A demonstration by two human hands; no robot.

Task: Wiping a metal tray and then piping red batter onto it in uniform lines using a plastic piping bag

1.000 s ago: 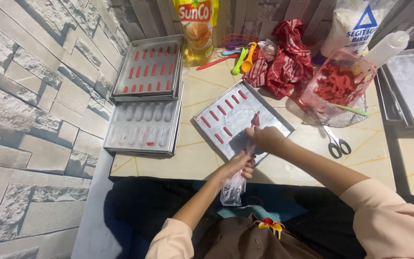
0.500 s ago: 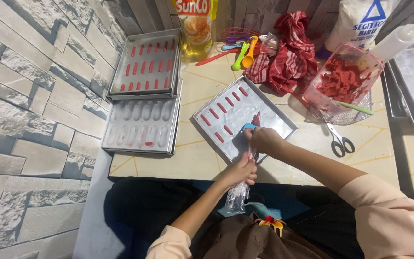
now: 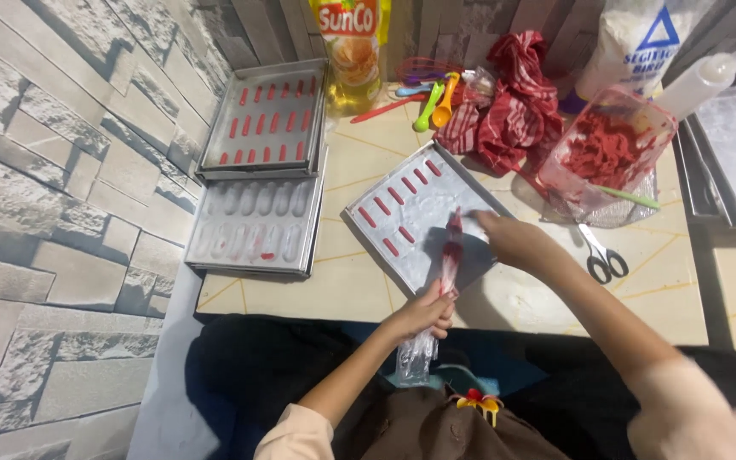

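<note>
A clear piping bag point(image 3: 451, 255) streaked with red batter runs from the table edge up onto a metal baking tray point(image 3: 470, 198). My left hand point(image 3: 423, 315) is closed around the bag's middle, at the table's front edge. My right hand point(image 3: 508, 241) pinches the bag's tip over the tray's near right part. Several short red batter strips point(image 3: 382, 207) lie in rows on the tray's left side. The bag's loose end point(image 3: 415, 362) hangs down over my lap.
At left, a tray of red strips point(image 3: 261, 115) sits above a tray of pale moulds point(image 3: 253, 226). Behind are an oil bottle point(image 3: 351, 51), coloured spoons point(image 3: 436, 98) and a red cloth point(image 3: 513, 102). Right: a tub of red batter point(image 3: 611, 149), scissors point(image 3: 602, 255), a squeeze bottle point(image 3: 696, 85).
My right hand has shifted a little to the right on the tray with the bag's tip. My left hand has slid lower on the bag, which now stretches straighter.
</note>
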